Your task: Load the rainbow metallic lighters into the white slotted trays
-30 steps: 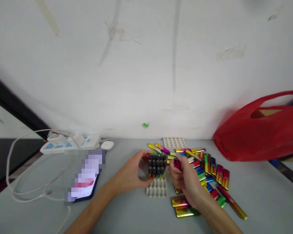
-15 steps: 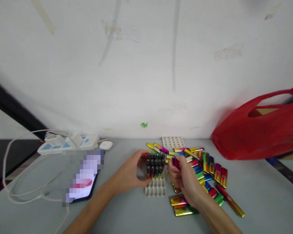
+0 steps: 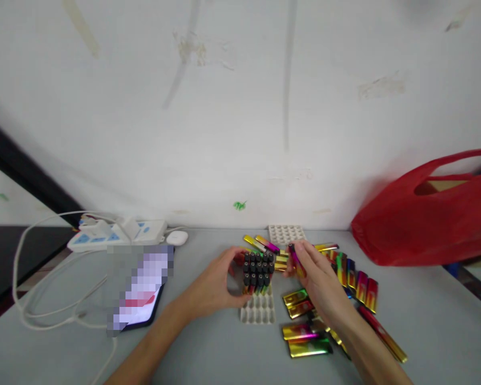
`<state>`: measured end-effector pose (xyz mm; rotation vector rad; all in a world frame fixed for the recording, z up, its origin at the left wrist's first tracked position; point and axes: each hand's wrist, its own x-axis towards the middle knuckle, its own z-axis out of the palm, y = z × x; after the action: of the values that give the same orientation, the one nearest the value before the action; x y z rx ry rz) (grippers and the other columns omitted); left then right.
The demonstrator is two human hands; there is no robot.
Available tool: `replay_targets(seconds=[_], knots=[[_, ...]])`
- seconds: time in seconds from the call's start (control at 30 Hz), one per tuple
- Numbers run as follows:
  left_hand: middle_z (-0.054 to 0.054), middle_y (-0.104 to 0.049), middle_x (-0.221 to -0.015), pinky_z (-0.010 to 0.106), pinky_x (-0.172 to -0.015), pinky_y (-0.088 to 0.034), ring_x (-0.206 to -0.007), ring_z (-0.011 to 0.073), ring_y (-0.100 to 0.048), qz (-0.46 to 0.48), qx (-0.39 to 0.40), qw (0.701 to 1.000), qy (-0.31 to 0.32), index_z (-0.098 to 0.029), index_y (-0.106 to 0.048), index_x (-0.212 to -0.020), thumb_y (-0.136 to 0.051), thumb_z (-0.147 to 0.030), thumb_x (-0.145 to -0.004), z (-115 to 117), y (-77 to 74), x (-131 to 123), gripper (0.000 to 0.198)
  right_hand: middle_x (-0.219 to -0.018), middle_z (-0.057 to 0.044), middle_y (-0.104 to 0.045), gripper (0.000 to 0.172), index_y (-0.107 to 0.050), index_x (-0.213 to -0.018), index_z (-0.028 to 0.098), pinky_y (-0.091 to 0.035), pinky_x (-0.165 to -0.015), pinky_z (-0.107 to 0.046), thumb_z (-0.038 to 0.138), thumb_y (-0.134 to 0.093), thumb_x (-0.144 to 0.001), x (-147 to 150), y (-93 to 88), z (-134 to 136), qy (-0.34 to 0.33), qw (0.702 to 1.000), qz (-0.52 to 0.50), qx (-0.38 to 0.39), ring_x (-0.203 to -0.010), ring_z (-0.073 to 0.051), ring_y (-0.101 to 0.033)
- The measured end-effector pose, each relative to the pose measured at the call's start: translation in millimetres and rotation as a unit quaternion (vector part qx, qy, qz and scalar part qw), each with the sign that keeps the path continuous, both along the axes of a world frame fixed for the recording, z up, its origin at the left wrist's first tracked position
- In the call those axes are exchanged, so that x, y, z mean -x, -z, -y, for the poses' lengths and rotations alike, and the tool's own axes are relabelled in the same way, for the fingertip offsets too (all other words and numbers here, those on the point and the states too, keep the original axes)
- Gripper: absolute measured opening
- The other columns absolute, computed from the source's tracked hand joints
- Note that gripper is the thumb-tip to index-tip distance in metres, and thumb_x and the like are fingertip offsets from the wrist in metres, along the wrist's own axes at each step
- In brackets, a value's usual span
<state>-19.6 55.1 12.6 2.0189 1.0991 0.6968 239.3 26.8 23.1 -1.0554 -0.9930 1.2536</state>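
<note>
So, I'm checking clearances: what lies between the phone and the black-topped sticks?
Grey table, then the left hand, lie between phone and black-topped sticks in the head view.

Right hand partly covers flat, glossy, seemingly metallic multicoloured bars toward five o'clock; soft red handled bag cropped at three.

Two hands, two trays, one bag

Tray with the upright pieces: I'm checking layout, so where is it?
The tray sits low centre in the head view, between the left hand and, to its right, loose metallic pieces.
</note>
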Motion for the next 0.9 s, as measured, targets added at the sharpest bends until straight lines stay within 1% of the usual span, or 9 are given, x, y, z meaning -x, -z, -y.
replay_targets(seconds=[0.1, 0.23, 0.33, 0.43, 0.5, 0.63, 0.7, 0.77, 0.9], knots=[[0.009, -0.076, -0.134, 0.039, -0.097, -0.058, -0.110, 0.0304, -0.072, 0.003, -0.005, 1.000, 0.001, -0.021, -0.062, -0.145, -0.094, -0.025, -0.072, -0.9, 2.0, 0.4, 0.079, -0.087, -0.001, -0.065, 0.043, -0.074, -0.097, 0.024, -0.049, -0.080, -0.033, 0.067, -0.075, -0.099, -1.2, 3.8, -2.1, 0.014, 1.000, 0.026, -0.006, -0.085, -0.022, -0.057], [0.009, -0.076, -0.133, 0.039, -0.096, -0.058, -0.108, 0.0303, -0.072, 0.001, 0.002, 1.000, 0.000, -0.021, -0.062, -0.144, -0.094, -0.025, -0.073, -1.6, 1.0, 0.0, 0.078, -0.095, 0.000, -0.067, 0.041, -0.074, -0.099, 0.024, -0.044, -0.086, -0.032, 0.065, -0.073, -0.101, 0.9, -1.3, -1.9, 0.026, 0.995, 0.093, -0.032, -0.095, -0.022, -0.057], [0.009, -0.076, -0.133, 0.040, -0.096, -0.058, -0.109, 0.0308, -0.072, 0.001, 0.009, 1.000, 0.001, -0.021, -0.062, -0.144, -0.094, -0.026, -0.073, -2.0, 0.1, -0.1, 0.078, -0.090, 0.001, -0.063, 0.040, -0.072, -0.100, 0.023, -0.041, -0.081, -0.032, 0.063, -0.072, -0.102, 0.9, -7.6, -0.8, 0.026, 0.990, 0.130, -0.041, -0.089, -0.021, -0.055], [0.009, -0.075, -0.135, 0.040, -0.097, -0.058, -0.110, 0.0310, -0.072, 0.003, 0.010, 1.000, 0.002, -0.021, -0.062, -0.145, -0.094, -0.025, -0.073, -2.3, -0.2, -0.1, 0.079, -0.084, 0.002, -0.059, 0.038, -0.068, -0.096, 0.023, -0.041, -0.076, -0.032, 0.060, -0.065, -0.107, -1.2, -11.6, 0.5, 0.009, 0.981, 0.181, -0.066, -0.081, -0.020, -0.053], [0.009, -0.076, -0.133, 0.040, -0.095, -0.058, -0.109, 0.0306, -0.072, 0.006, 0.008, 1.000, 0.004, -0.021, -0.063, -0.143, -0.094, -0.024, -0.072, -2.3, -0.8, -0.3, 0.077, -0.083, 0.002, -0.060, 0.034, -0.065, -0.097, 0.024, -0.041, -0.076, -0.033, 0.054, -0.061, -0.111, -2.8, -13.1, 1.9, -0.006, 0.963, 0.250, -0.096, -0.079, -0.021, -0.055], [0.008, -0.076, -0.129, 0.039, -0.094, -0.057, -0.106, 0.0293, -0.071, 0.001, 0.003, 1.000, 0.004, -0.021, -0.063, -0.142, -0.094, -0.026, -0.074, -2.0, -0.8, -0.3, 0.075, -0.089, 0.001, -0.067, 0.018, -0.064, -0.106, 0.024, -0.043, -0.078, -0.034, 0.039, -0.059, -0.114, -4.9, -15.5, 6.3, -0.070, 0.905, 0.387, -0.160, -0.081, -0.021, -0.061], [0.008, -0.076, -0.130, 0.039, -0.094, -0.057, -0.105, 0.0288, -0.071, -0.001, 0.002, 1.000, 0.004, -0.021, -0.063, -0.143, -0.094, -0.027, -0.074, -2.1, 0.6, 0.2, 0.076, -0.095, -0.001, -0.069, 0.014, -0.065, -0.111, 0.025, -0.045, -0.081, -0.034, 0.035, -0.057, -0.115, -5.8, -16.4, 8.2, -0.101, 0.885, 0.415, -0.185, -0.086, -0.022, -0.064], [0.009, -0.075, -0.132, 0.039, -0.095, -0.057, -0.107, 0.0289, -0.071, 0.000, 0.004, 1.000, 0.003, -0.022, -0.062, -0.144, -0.095, -0.026, -0.073, -2.4, 2.1, 0.9, 0.078, -0.097, -0.001, -0.068, 0.010, -0.064, -0.112, 0.025, -0.046, -0.082, -0.034, 0.032, -0.057, -0.115, -6.9, -16.9, 9.6, -0.110, 0.871, 0.433, -0.206, -0.087, -0.021, -0.065], [0.010, -0.075, -0.133, 0.040, -0.097, -0.057, -0.109, 0.0298, -0.071, 0.014, 0.021, 1.000, 0.000, -0.022, -0.062, -0.143, -0.097, -0.026, -0.071, -3.7, 2.5, 1.6, 0.080, -0.090, 0.000, -0.066, 0.006, -0.064, -0.104, 0.024, -0.044, -0.077, -0.033, 0.023, -0.063, -0.110, -8.6, -16.4, 10.0, -0.115, 0.847, 0.457, -0.247, -0.081, -0.020, -0.065]])
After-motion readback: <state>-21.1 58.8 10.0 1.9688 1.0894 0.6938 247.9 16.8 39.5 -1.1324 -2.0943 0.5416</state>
